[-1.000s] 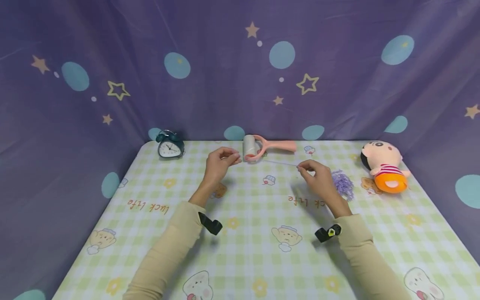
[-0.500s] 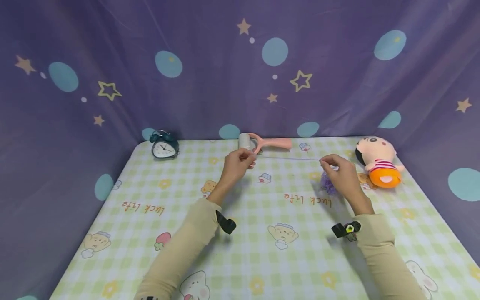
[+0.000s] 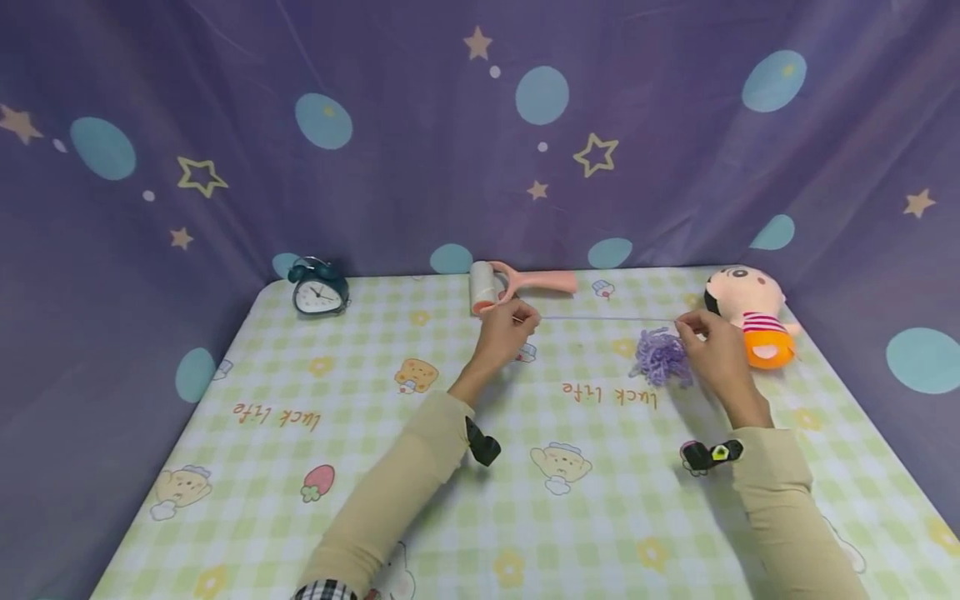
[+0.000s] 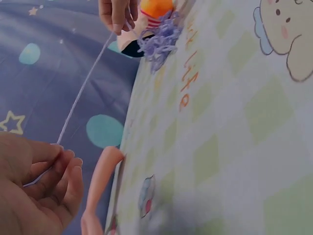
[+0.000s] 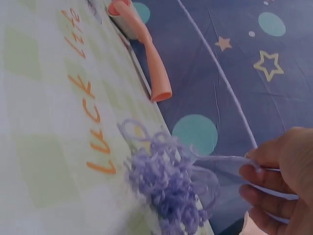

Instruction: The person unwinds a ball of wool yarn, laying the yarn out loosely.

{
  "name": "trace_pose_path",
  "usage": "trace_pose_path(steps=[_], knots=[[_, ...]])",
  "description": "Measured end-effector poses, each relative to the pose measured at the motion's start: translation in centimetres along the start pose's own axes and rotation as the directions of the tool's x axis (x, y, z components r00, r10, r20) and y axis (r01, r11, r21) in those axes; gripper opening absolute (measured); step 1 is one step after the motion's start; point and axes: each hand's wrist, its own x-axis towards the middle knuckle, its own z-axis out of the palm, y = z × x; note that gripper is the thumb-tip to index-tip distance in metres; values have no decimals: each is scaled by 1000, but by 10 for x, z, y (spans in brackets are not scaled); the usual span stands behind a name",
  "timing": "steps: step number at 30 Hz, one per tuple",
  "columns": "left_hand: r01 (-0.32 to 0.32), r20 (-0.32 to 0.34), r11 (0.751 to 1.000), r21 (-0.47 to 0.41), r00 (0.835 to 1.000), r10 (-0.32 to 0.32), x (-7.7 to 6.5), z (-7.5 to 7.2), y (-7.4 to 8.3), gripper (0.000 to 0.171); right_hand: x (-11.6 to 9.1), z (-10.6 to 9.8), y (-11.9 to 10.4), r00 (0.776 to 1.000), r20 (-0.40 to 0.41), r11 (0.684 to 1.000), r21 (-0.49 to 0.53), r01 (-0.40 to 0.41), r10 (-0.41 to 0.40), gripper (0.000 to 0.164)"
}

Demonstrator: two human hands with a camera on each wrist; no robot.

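A thin lilac yarn strand [image 3: 600,317] runs straight and taut between my two hands above the table. My left hand [image 3: 504,332] pinches one end between thumb and fingertips; in the left wrist view a short tail crosses the palm. At the other end, my right hand [image 3: 708,346] pinches the strand between thumb and forefinger. From there the yarn leads down to a loose, tangled lilac yarn heap [image 5: 168,183] on the table, just left of that hand in the head view.
Behind my left hand lies a lint roller [image 3: 543,282] with a pink handle. A dark green alarm clock [image 3: 320,287] stands at the back left. At the back right lies a plush doll [image 3: 765,337] in orange shorts. A patterned curtain [image 3: 405,192] backs the checked tablecloth [image 3: 465,533].
Both hands have moved right, the right one farther at first, and the stretch of yarn between them has lengthened. The left hand now pinches the strand in front of the lint roller.
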Motion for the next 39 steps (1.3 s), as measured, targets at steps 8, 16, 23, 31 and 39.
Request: trace_pose_path(steps=[8, 16, 23, 31, 39], knots=[[31, 25, 994, 102, 999, -33, 3, 25, -5, 8, -5, -4, 11, 999, 37, 996, -89, -21, 24, 19], [28, 41, 969, 246, 998, -39, 1, 38, -19, 9, -7, -3, 13, 997, 80, 993, -115, -1, 10, 19], [-9, 103, 949, 316, 994, -24, 0, 45, -21, 10, -8, -2, 16, 994, 105, 989, -146, -4, 20, 18], [-12, 119, 944, 329, 993, -28, -3, 54, -18, 9, -10, 0, 19, 991, 83, 978, -188, -88, 105, 19], [-18, 120, 933, 360, 992, -27, -3, 58, -17, 6, -9, 2, 21, 991, 90, 979, -189, -82, 100, 21]])
